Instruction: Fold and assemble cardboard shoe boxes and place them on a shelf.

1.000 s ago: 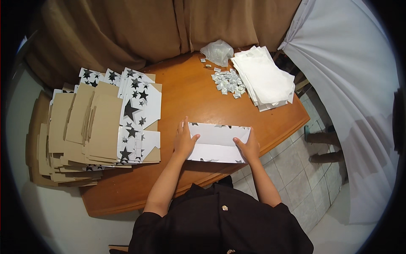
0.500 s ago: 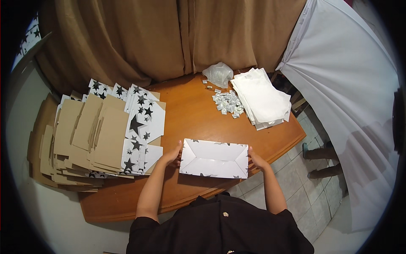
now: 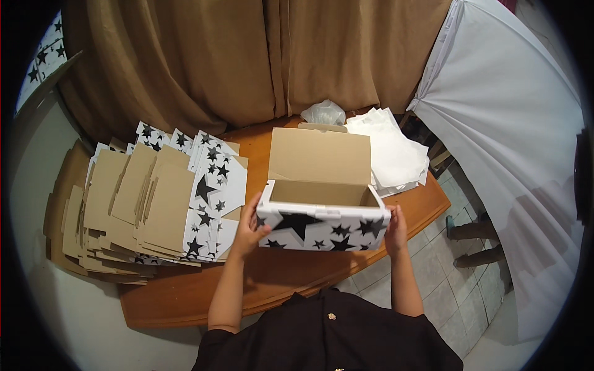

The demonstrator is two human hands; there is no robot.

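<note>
One oblong white cardboard box [image 3: 322,230], black-starred, its long axis running from left grip [image 3: 249,227] to right grip [image 3: 397,229], was clasped by both, one per end.

Makeshift workroom; brown curtains [image 3: 334,55], flat cartons [image 3: 166,191], table [image 3: 284,270]

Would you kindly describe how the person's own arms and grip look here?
The left grip and right grip are bare hands, with no gloves or cables visible. Both forearms are bare too, coming out of short, dark sleeves. These belong to a dark shirt with shiny, gold-coloured buttons down the front.
</note>
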